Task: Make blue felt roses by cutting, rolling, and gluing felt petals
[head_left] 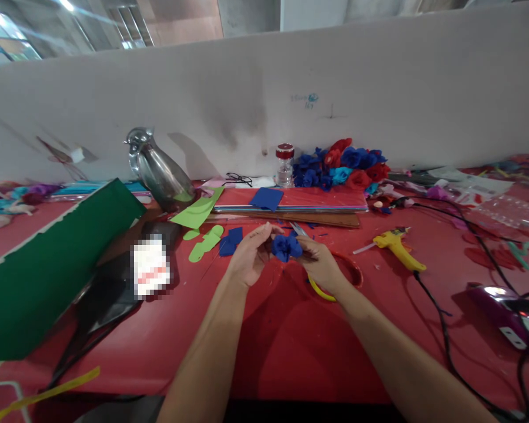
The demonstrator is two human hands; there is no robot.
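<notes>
A small blue paper flower [286, 248] is held between both hands near the middle of the red table. My left hand [252, 252] has its fingers closed around the flower's left side. On the right side, my right hand [318, 261] pinches the flower's edge. Scissors [321, 289] with red and yellow handles lie partly under my right hand, their blades pointing away. Blue paper pieces [231, 241] and light green cut shapes [206, 243] lie left of my hands. Behind the flower, a blue square [267, 198] rests on a stack of red sheets [321, 200].
A yellow glue gun [399, 248] and a purple power strip [506, 317] with black cables lie right. Red and blue paper flowers [357, 164] and a jar [284, 164] stand behind. A metal jug [161, 170], a green board [62, 276] and a black bag [110, 294] are left.
</notes>
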